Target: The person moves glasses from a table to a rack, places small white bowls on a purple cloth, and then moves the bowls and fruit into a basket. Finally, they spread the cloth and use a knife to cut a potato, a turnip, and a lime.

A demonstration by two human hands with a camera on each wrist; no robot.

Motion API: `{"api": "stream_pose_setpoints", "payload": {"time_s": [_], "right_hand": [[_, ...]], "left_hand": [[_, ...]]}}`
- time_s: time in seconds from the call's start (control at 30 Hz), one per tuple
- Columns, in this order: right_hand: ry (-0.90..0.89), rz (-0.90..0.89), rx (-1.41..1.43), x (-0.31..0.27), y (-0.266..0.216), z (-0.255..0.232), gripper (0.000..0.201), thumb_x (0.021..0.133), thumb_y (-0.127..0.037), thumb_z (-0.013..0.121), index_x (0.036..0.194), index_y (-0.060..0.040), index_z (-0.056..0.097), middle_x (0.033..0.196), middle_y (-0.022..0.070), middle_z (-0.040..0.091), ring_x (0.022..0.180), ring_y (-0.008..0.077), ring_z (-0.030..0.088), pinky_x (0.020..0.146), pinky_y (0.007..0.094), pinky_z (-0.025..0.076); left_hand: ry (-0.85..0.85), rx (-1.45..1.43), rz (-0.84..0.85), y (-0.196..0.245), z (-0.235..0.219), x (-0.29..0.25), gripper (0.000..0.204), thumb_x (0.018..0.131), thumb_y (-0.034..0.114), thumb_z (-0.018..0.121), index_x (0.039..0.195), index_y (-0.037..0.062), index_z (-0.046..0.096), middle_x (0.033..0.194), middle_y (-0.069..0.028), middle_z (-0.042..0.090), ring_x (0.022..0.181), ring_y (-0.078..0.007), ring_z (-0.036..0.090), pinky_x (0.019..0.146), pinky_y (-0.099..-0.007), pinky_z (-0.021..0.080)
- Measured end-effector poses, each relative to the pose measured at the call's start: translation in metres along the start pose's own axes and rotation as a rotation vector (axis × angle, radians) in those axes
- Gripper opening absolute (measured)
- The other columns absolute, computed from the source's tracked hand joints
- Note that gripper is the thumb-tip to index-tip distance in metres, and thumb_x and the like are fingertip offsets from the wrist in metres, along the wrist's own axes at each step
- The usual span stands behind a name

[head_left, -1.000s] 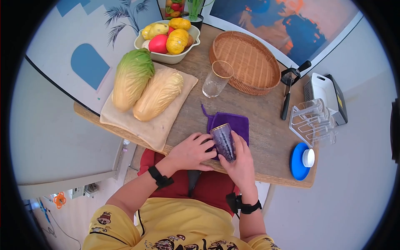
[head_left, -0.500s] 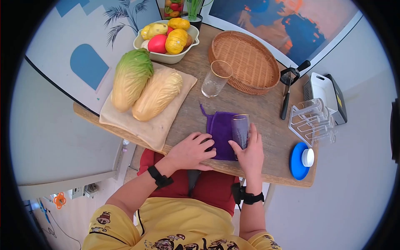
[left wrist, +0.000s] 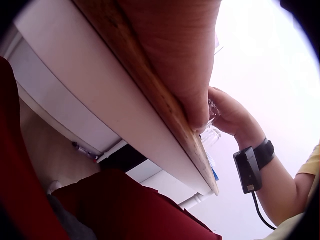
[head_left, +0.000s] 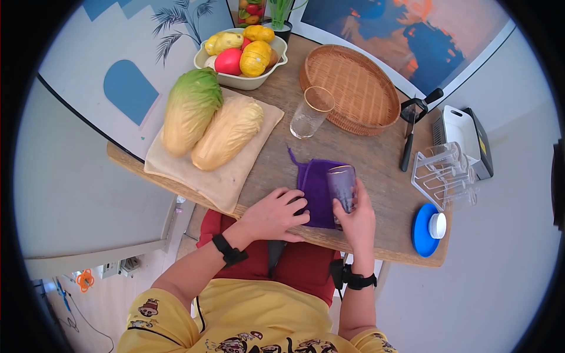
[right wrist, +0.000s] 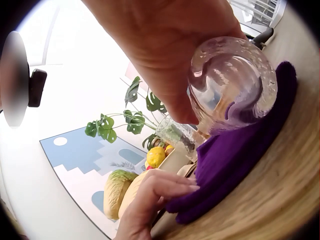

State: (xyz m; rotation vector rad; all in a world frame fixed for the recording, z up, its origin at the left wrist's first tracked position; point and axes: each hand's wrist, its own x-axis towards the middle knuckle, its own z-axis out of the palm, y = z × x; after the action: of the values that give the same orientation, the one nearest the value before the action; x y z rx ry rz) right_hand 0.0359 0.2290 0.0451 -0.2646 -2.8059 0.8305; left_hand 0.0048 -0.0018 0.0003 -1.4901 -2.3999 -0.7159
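My right hand grips a clear tumbler with a gold rim, thumb on one side and fingers on the other. The glass leans over the right part of a purple cloth pouch, which lies flat near the table's front edge. In the right wrist view the thick base of the tumbler faces the camera, with the purple pouch behind and below it. My left hand rests at the pouch's left edge, fingers loosely bent. A second gold-rimmed glass stands farther back.
Two cabbages lie on a beige cushion at left. Behind are a bowl of produce and a round wicker tray. At right are a knife, a rack of glasses, and a blue plate with small white dishes.
The tumbler, earlier tilted close to both hands over the pouch's middle, has gone right in my right hand, now apart from the left. My left hand has stayed by the pouch.
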Motion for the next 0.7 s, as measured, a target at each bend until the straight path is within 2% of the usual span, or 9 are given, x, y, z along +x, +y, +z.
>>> {"api": "stream_pose_setpoints", "payload": {"time_s": [0.17,0.23,0.33,0.47,0.57,0.7], "right_hand": [[-0.048,0.055,-0.062,0.001,-0.009,-0.005,0.077,0.081,-0.029,0.08,0.145,-0.0049,0.047,0.125,0.0185,0.063,0.103,0.0345,0.066,0.086,0.0436,0.055],[0.189,-0.238,-0.323,-0.003,-0.011,-0.003,0.073,0.084,-0.028,0.078,0.146,-0.0072,0.047,0.132,0.0189,0.057,0.113,0.037,0.061,0.091,0.0436,0.053],[0.092,-0.168,-0.336,-0.008,-0.022,-0.009,0.07,0.085,-0.026,0.078,0.145,-0.0069,0.048,0.135,0.0195,0.054,0.117,0.0388,0.057,0.092,0.044,0.052],[0.132,-0.199,-0.353,-0.006,-0.009,-0.003,0.07,0.085,-0.024,0.078,0.145,-0.0069,0.048,0.133,0.02,0.055,0.114,0.0391,0.058,0.092,0.0448,0.053],[0.158,-0.132,-0.323,-0.003,-0.008,0.0,0.071,0.083,-0.023,0.08,0.145,-0.0083,0.048,0.132,0.0201,0.055,0.113,0.0392,0.059,0.091,0.0452,0.053],[0.104,-0.044,-0.313,-0.001,-0.008,-0.004,0.074,0.08,-0.023,0.081,0.145,-0.0077,0.048,0.133,0.0201,0.056,0.115,0.0397,0.06,0.092,0.0459,0.053]], "left_hand": [[0.008,0.003,-0.006,0.001,0.0,0.001,0.054,0.078,0.055,0.075,0.106,0.0111,0.061,0.115,-0.0097,0.057,0.121,-0.0321,0.054,0.1,-0.0459,0.047],[0.01,0.008,-0.003,0.0,0.0,0.002,0.054,0.078,0.055,0.075,0.106,0.011,0.061,0.115,-0.0096,0.057,0.122,-0.032,0.054,0.1,-0.0457,0.047],[0.007,0.008,-0.004,-0.001,0.001,0.001,0.054,0.078,0.056,0.075,0.106,0.0109,0.062,0.116,-0.0097,0.058,0.122,-0.0318,0.054,0.1,-0.0455,0.046],[0.015,0.013,-0.013,0.0,0.001,0.001,0.054,0.078,0.056,0.075,0.106,0.011,0.062,0.115,-0.0095,0.058,0.122,-0.0317,0.054,0.101,-0.0453,0.046],[0.011,0.011,-0.01,0.0,0.0,0.002,0.054,0.078,0.056,0.075,0.105,0.0112,0.062,0.115,-0.0094,0.058,0.122,-0.0316,0.054,0.101,-0.0452,0.046],[0.017,0.021,-0.011,0.0,0.0,0.002,0.054,0.078,0.056,0.075,0.105,0.0112,0.062,0.115,-0.0092,0.058,0.122,-0.0316,0.054,0.101,-0.0452,0.046]]}}
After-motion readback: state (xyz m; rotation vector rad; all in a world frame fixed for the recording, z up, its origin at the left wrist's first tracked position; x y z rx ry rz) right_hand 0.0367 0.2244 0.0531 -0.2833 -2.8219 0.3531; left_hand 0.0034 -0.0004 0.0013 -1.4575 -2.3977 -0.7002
